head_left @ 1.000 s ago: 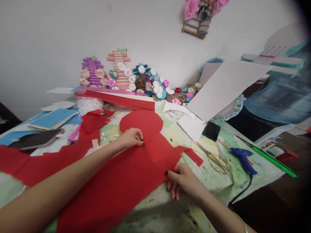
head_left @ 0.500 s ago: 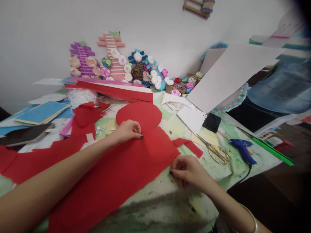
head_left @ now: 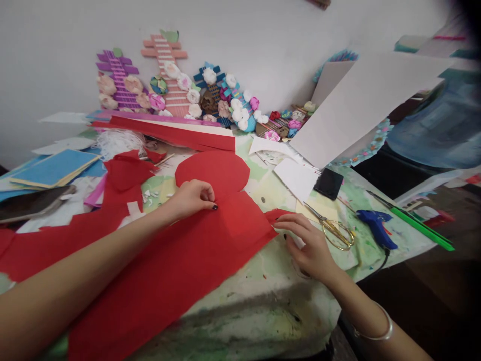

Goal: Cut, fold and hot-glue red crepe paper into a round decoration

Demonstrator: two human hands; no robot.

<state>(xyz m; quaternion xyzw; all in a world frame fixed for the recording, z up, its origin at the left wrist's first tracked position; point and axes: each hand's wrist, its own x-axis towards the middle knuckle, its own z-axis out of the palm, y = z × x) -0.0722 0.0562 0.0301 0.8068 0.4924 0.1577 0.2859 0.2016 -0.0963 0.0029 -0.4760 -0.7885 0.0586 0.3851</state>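
A large red paper sheet (head_left: 180, 271) stretches diagonally across the front of the table. My left hand (head_left: 193, 198) rests at its far edge, fingers curled and thumb pinching the paper there. Just beyond lies a rounded red piece (head_left: 212, 170), whose near edge meets the sheet. My right hand (head_left: 310, 245) is open by the sheet's right corner, its fingers apart and reaching toward that corner; whether a fingertip touches it I cannot tell. Behind those fingers, a narrow red strip (head_left: 278, 214) is partly hidden. Gold-handled scissors (head_left: 334, 230) lie right of this hand.
A blue glue gun (head_left: 378, 228), a black square object (head_left: 328, 183) and a green-edged tool (head_left: 421, 228) lie on the right. Red scraps (head_left: 126, 175), white string (head_left: 120, 143), blue cards (head_left: 56, 168) and a phone (head_left: 35, 203) crowd the left. Flower-decorated crafts (head_left: 173, 75) lean against the wall.
My right hand has opened from a curled shape and moved slightly up and right, toward the sheet's corner. My left hand keeps its pinch on the paper. The view has shifted slightly.
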